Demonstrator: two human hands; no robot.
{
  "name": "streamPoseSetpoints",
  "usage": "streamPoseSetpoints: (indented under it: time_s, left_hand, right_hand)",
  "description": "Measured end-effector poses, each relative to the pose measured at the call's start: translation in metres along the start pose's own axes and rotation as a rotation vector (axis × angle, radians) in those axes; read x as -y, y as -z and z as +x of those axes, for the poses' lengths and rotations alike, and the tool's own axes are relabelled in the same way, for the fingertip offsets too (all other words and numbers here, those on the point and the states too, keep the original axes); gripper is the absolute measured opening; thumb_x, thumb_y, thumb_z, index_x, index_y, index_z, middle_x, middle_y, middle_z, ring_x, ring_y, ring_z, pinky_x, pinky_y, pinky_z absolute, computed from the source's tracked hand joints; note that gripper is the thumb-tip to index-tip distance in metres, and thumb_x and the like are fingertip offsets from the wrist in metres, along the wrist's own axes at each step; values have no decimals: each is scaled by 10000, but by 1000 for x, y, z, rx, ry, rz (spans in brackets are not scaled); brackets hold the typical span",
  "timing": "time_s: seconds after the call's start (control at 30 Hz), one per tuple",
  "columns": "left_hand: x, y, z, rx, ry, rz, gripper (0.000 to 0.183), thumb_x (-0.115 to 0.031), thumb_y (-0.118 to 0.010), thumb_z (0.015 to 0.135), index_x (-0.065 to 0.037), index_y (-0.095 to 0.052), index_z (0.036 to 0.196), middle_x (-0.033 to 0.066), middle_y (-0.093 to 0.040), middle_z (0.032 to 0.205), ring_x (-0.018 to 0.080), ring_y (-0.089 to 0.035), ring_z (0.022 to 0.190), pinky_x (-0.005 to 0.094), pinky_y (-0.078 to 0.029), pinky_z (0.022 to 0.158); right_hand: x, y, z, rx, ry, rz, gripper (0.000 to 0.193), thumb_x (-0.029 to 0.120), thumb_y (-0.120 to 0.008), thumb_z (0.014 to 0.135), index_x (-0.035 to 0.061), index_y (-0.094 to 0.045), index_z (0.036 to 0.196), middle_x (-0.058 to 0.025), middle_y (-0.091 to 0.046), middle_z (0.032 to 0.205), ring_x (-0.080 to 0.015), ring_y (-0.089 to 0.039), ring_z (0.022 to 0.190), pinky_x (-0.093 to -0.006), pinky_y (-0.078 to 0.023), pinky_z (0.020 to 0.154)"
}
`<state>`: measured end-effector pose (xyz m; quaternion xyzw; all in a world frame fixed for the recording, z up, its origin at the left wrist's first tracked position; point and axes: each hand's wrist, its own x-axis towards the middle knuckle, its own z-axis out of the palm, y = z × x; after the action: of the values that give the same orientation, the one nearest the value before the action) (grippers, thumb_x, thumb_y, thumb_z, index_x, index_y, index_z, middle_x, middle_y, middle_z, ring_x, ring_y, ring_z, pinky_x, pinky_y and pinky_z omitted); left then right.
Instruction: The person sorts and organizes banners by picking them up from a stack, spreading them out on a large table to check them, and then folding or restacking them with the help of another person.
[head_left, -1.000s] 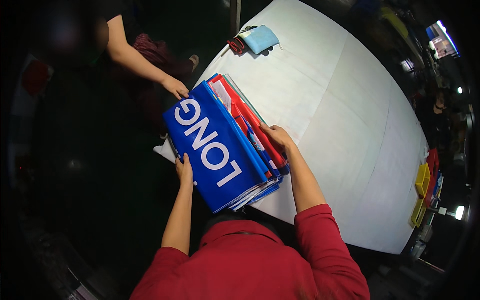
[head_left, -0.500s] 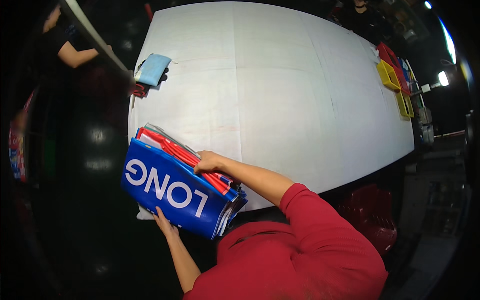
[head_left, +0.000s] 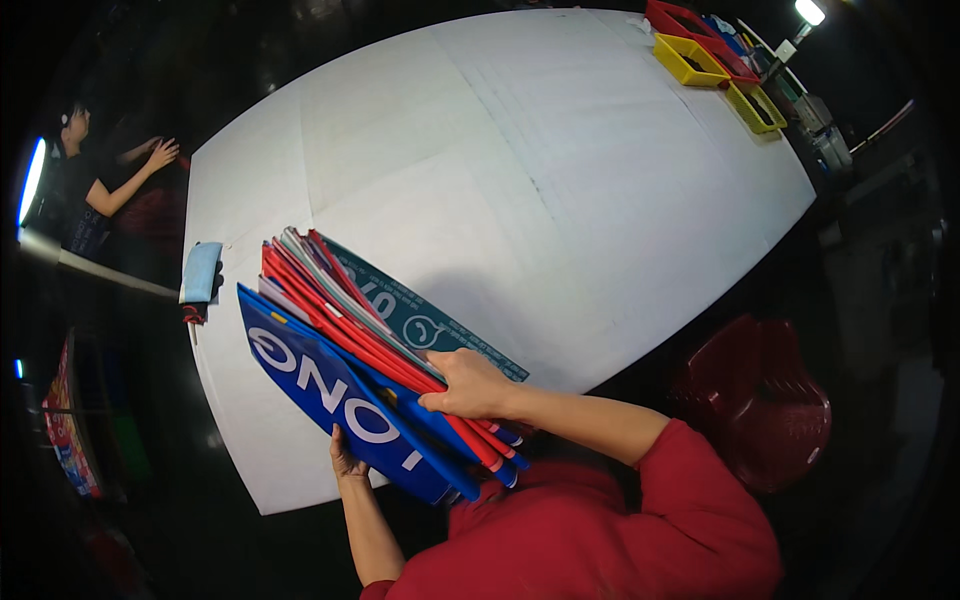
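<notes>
A thick stack of folded, glossy printed sheets is tilted on edge over the table's near left side. Its front is a blue sheet (head_left: 335, 398) with large white letters. Behind that come several red sheets (head_left: 345, 330), some pale edges, and a dark green sheet (head_left: 460, 340) with white print on the far side. My left hand (head_left: 348, 458) supports the blue sheet's lower edge, fingers partly hidden behind it. From the far side, my right hand (head_left: 468, 384) clasps the upper edges, thumb and fingers pressed around the red and pale sheets.
Beneath the stack is a large white table (head_left: 600, 210). At its left edge lies a light blue pouch (head_left: 202, 268). Yellow baskets (head_left: 690, 58) and a red tray (head_left: 735, 62) stand at the far right corner. Dark red chairs (head_left: 750, 410) are stacked right; another person (head_left: 115, 190) is at left.
My view has turned to the right. The stack has tipped up and its top edges have spread, showing the green sheet. My right hand still grips the upper edges.
</notes>
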<state>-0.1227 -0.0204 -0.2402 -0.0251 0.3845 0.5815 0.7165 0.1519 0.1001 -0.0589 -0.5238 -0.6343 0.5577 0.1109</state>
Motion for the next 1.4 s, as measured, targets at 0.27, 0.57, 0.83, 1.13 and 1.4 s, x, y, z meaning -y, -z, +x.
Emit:
streamPoseSetpoints:
  time_s: [0.27,0.57,0.83,1.13,1.4]
  left_hand:
    - [246,-317,122,282,486,131,360,-182,-658,734,-1,-566,1032,119,-610,997,250,-586,929,427,-450,863]
    - [491,-621,60,920,1048,163,441,-145,-648,752,38,-477,1114,159,-580,1005,229,-607,884,344,-518,780]
    - [446,-669,22,791,975,383,473,-198,-656,750,41,-471,1114,166,-595,988,241,-616,860,366,-526,756]
    - [353,-637,-49,486,-545,1526,494,-140,-574,746,36,-420,1182,206,-416,1231,337,-364,1155,406,-322,960]
    - [392,-585,-58,680,-443,1509,412,-98,-569,723,-53,-510,1129,196,-367,1277,367,-309,1179,422,-294,978]
  right_hand:
    - [-92,282,-205,-648,-68,-60,567,193,-649,653,8,-484,1163,-239,-599,815,-371,-592,771,-382,-473,704]
    - [-79,407,-428,-1273,-344,13,364,99,-597,668,-62,-540,989,-115,-594,788,-159,-584,699,-262,-470,659]
    - [-87,451,-471,-1199,-193,83,316,114,-623,666,-49,-566,930,-96,-597,750,-138,-573,646,-248,-461,623]
    - [-150,471,-473,-1146,-575,203,401,155,-694,672,4,-576,1024,-119,-608,911,-243,-582,825,-314,-453,756]
    - [-187,446,-385,-1254,-715,-538,617,425,-678,683,11,-503,1105,-170,-429,1095,-323,-400,1058,-447,-368,864]
